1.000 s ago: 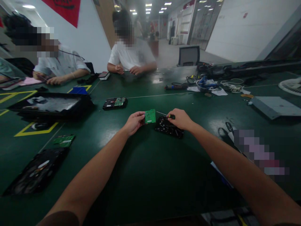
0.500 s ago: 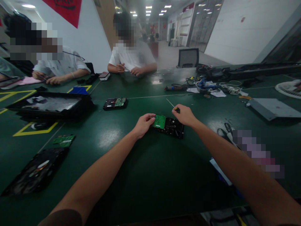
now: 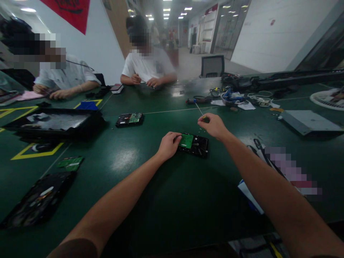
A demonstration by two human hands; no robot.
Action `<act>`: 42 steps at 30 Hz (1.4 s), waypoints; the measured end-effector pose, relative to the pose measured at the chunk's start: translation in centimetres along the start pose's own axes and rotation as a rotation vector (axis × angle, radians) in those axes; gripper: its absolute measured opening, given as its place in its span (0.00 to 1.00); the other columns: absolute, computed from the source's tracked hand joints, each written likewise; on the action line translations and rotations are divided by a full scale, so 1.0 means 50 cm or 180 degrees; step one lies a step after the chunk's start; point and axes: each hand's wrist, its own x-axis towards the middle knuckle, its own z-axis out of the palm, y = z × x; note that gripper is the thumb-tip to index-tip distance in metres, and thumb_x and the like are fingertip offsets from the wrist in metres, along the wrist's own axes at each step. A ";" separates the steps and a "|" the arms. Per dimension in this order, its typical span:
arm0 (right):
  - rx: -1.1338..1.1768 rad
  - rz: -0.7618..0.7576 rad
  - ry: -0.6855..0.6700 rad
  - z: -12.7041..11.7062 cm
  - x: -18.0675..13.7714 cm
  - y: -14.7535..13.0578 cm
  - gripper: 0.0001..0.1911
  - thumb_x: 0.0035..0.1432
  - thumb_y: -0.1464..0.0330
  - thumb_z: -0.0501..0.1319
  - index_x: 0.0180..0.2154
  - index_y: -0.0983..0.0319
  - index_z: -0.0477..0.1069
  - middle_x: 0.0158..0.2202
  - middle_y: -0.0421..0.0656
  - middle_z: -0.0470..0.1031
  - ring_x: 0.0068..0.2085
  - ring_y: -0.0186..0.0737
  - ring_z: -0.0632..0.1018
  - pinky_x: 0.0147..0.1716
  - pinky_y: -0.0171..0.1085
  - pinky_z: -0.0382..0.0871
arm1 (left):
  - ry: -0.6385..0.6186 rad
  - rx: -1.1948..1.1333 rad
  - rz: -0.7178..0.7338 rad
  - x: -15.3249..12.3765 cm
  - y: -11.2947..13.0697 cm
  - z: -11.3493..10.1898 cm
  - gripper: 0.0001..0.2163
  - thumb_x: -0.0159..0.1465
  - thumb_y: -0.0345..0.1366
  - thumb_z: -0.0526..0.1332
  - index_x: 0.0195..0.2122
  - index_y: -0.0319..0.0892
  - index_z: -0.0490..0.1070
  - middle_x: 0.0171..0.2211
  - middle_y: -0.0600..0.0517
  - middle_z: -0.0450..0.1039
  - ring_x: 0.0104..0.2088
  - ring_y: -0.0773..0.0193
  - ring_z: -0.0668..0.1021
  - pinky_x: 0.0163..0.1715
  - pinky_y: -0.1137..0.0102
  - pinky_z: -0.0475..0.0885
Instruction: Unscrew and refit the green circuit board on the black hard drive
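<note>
Head view: left hand (image 3: 170, 145) half-curled at left edge of thin green circuit board (image 3: 187, 141), lying on black hard drive (image 3: 201, 147); pinch or touch, can't tell. Right hand (image 3: 215, 126) wrapped round yellow-black, thin-shafted screwdriver (image 3: 205, 118), tip pointing far. Board likely light, stiff, fragile; best held by edges.

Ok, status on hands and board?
Left hand touching green board; board lies on black drive. Right hand holds screwdriver, tip away from drive. Only left hand overlaps board.

Well behind the left grip (image 3: 170, 146), a dark brownish sleeve (image 3: 73, 249) ends in a curved hem; the left forearm (image 3: 129, 182) and right forearm (image 3: 258, 172) are bare.
</note>
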 end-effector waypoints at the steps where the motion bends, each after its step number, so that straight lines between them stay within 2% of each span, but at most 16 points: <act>1: 0.0138 0.0010 0.0060 -0.003 0.006 -0.008 0.04 0.55 0.69 0.69 0.35 0.61 0.79 0.35 0.43 0.80 0.37 0.41 0.77 0.39 0.41 0.70 | 0.0029 -0.0007 0.0087 -0.004 -0.001 -0.002 0.13 0.73 0.36 0.57 0.52 0.42 0.78 0.48 0.45 0.77 0.47 0.57 0.79 0.50 0.60 0.76; 4: 0.0951 0.0383 0.0257 -0.018 0.026 -0.031 0.04 0.58 0.68 0.69 0.36 0.61 0.76 0.30 0.41 0.75 0.29 0.35 0.72 0.28 0.37 0.67 | -0.0100 0.0106 0.0619 -0.018 -0.002 -0.013 0.15 0.73 0.35 0.56 0.58 0.45 0.75 0.56 0.43 0.74 0.56 0.54 0.75 0.56 0.54 0.73; 7: 0.1766 0.0633 0.0296 -0.038 0.046 -0.056 0.06 0.59 0.68 0.69 0.36 0.61 0.74 0.28 0.39 0.71 0.24 0.30 0.67 0.21 0.32 0.60 | -0.0545 0.0297 0.1181 -0.032 -0.001 -0.027 0.19 0.73 0.38 0.57 0.64 0.49 0.69 0.64 0.44 0.68 0.65 0.49 0.68 0.62 0.46 0.68; 9: 0.2166 0.0641 0.0339 -0.051 0.057 -0.075 0.07 0.59 0.68 0.70 0.35 0.60 0.72 0.29 0.38 0.71 0.24 0.28 0.66 0.19 0.30 0.58 | -0.0799 0.0345 0.1326 -0.039 -0.001 -0.035 0.23 0.72 0.43 0.60 0.67 0.50 0.66 0.68 0.43 0.63 0.67 0.47 0.66 0.63 0.44 0.67; 12: 0.2447 0.0616 0.0290 -0.065 0.067 -0.103 0.09 0.59 0.68 0.71 0.34 0.61 0.71 0.31 0.39 0.73 0.24 0.27 0.66 0.18 0.29 0.57 | -0.0881 0.0344 0.1411 -0.042 -0.003 -0.040 0.26 0.69 0.47 0.63 0.67 0.49 0.66 0.69 0.41 0.61 0.68 0.46 0.65 0.63 0.44 0.67; 17: 0.2200 0.0543 -0.0075 -0.056 0.053 -0.118 0.07 0.59 0.68 0.71 0.35 0.61 0.73 0.35 0.43 0.78 0.25 0.29 0.68 0.18 0.30 0.59 | -0.0737 0.0318 0.1449 -0.044 -0.007 -0.037 0.21 0.70 0.44 0.62 0.63 0.47 0.71 0.65 0.41 0.67 0.66 0.48 0.68 0.62 0.46 0.69; 19: 0.1978 0.0611 -0.0200 -0.040 0.037 -0.107 0.06 0.57 0.70 0.70 0.35 0.61 0.74 0.33 0.44 0.79 0.24 0.30 0.68 0.18 0.31 0.58 | -0.0659 0.0322 0.1418 -0.045 -0.005 -0.036 0.20 0.70 0.44 0.62 0.62 0.47 0.72 0.64 0.41 0.68 0.65 0.48 0.69 0.61 0.47 0.70; 22: 0.1634 0.0731 -0.0457 -0.009 0.006 -0.081 0.04 0.55 0.71 0.70 0.34 0.61 0.76 0.28 0.41 0.76 0.23 0.31 0.68 0.18 0.32 0.58 | -0.0623 0.0329 0.1325 -0.043 -0.001 -0.034 0.24 0.69 0.45 0.64 0.64 0.46 0.70 0.67 0.40 0.64 0.66 0.47 0.68 0.62 0.46 0.70; 25: 0.1415 0.0916 -0.0491 0.022 -0.021 -0.054 0.05 0.52 0.70 0.71 0.33 0.62 0.78 0.26 0.39 0.74 0.23 0.32 0.69 0.21 0.33 0.61 | -0.0716 0.0278 0.1290 -0.037 0.001 -0.030 0.24 0.68 0.44 0.65 0.64 0.46 0.69 0.68 0.40 0.63 0.67 0.47 0.69 0.62 0.46 0.70; 28: 0.1365 0.1030 -0.0199 0.053 -0.041 -0.032 0.06 0.51 0.68 0.69 0.34 0.62 0.78 0.26 0.39 0.75 0.24 0.33 0.70 0.24 0.35 0.64 | -0.0644 0.0197 0.1265 -0.033 0.000 -0.024 0.20 0.68 0.43 0.66 0.59 0.44 0.74 0.64 0.41 0.69 0.64 0.48 0.72 0.61 0.48 0.71; 30: 0.1214 0.1074 0.0220 0.072 -0.052 -0.018 0.08 0.52 0.65 0.68 0.36 0.61 0.79 0.27 0.40 0.76 0.26 0.36 0.72 0.26 0.36 0.66 | -0.0540 0.0174 0.1275 -0.034 -0.002 -0.022 0.19 0.67 0.43 0.66 0.57 0.43 0.75 0.62 0.41 0.71 0.63 0.49 0.73 0.61 0.48 0.72; 36: 0.0704 0.0804 0.1063 0.093 -0.086 0.021 0.10 0.58 0.61 0.65 0.39 0.60 0.79 0.34 0.42 0.80 0.34 0.40 0.77 0.36 0.39 0.69 | -0.0583 0.0214 0.1203 -0.043 -0.003 -0.029 0.20 0.69 0.41 0.65 0.60 0.42 0.73 0.65 0.40 0.68 0.65 0.50 0.71 0.63 0.50 0.71; 39: 0.0511 0.0734 0.1170 0.079 -0.101 0.036 0.12 0.60 0.61 0.63 0.41 0.60 0.79 0.37 0.44 0.81 0.35 0.41 0.78 0.37 0.39 0.69 | -0.0628 0.0147 0.1075 -0.044 -0.003 -0.037 0.22 0.69 0.42 0.64 0.62 0.43 0.72 0.66 0.41 0.66 0.65 0.50 0.71 0.63 0.50 0.70; 42: 0.0244 0.0560 0.1050 0.060 -0.116 0.041 0.11 0.62 0.61 0.63 0.41 0.59 0.79 0.38 0.44 0.82 0.36 0.42 0.78 0.40 0.41 0.69 | -0.0727 0.0185 0.1076 -0.042 -0.002 -0.039 0.22 0.69 0.43 0.64 0.62 0.43 0.71 0.65 0.41 0.68 0.65 0.50 0.71 0.63 0.50 0.70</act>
